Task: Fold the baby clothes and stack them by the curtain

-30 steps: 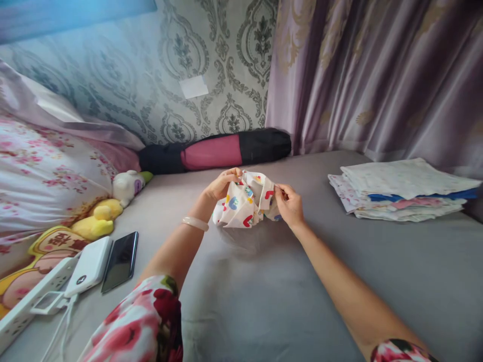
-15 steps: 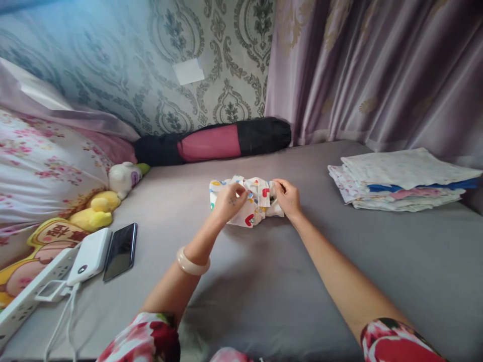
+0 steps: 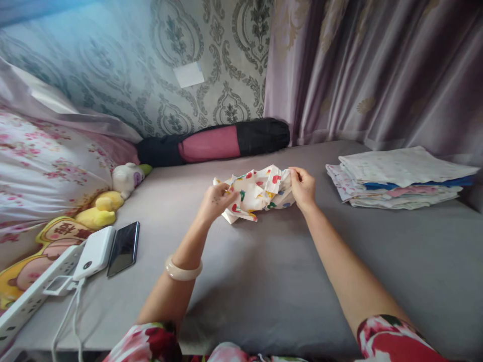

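Between my hands is a crumpled piece of white cloth (image 3: 260,188) printed with red, yellow, green and blue shapes; its exact kind does not show. My left hand (image 3: 219,202), below a pale bangle (image 3: 183,269), pinches the cloth's left end. My right hand (image 3: 303,187) is closed on its right end. The cloth stretches loosely between them just over the grey bed sheet (image 3: 264,281), with a flap hanging near the left hand.
A stack of folded cloths (image 3: 403,178) lies at the right. A black and pink roll-shaped bag (image 3: 213,143) rests along the wall. At the left are a phone (image 3: 124,249), a white power bank (image 3: 94,254), a power strip (image 3: 37,279) and plush toys (image 3: 96,216).
My hands have moved apart, left hand to the left and right hand to the right and slightly up. The bunched cloth is now spread wider and lifted.
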The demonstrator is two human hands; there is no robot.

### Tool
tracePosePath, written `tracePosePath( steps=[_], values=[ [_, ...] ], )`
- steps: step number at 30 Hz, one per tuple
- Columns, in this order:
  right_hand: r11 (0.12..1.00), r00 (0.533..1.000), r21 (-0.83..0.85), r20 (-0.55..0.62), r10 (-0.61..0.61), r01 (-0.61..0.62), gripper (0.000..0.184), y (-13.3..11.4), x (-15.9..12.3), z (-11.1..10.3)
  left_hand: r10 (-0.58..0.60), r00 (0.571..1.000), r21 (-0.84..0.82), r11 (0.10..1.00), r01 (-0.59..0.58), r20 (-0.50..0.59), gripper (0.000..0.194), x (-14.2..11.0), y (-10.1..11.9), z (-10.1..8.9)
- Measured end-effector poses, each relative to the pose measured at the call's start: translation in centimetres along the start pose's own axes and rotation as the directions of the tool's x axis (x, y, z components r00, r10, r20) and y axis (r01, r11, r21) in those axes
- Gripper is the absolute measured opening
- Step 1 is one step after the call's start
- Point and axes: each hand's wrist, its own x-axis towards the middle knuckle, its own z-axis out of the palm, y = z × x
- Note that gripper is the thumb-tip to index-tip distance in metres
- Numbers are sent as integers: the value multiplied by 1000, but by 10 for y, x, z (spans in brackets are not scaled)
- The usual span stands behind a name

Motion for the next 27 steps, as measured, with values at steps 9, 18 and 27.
tracePosePath(
  steps=[9,18,27],
  values=[
    [999,958,19,284,-35,31,36,-3,15,-20,36,972,-8,999,-38,-232,6,19,-5,-55],
    [927,909,-307,410,-74,214,15,-37,8,-30,-265,964,-156,954,258,-30,9,15,3,-78],
    [1000,968,-8,251,9,-7,13,-65,14,-14,-58,986,-406,914,-10,-156,29,8,25,-80]
  ],
)
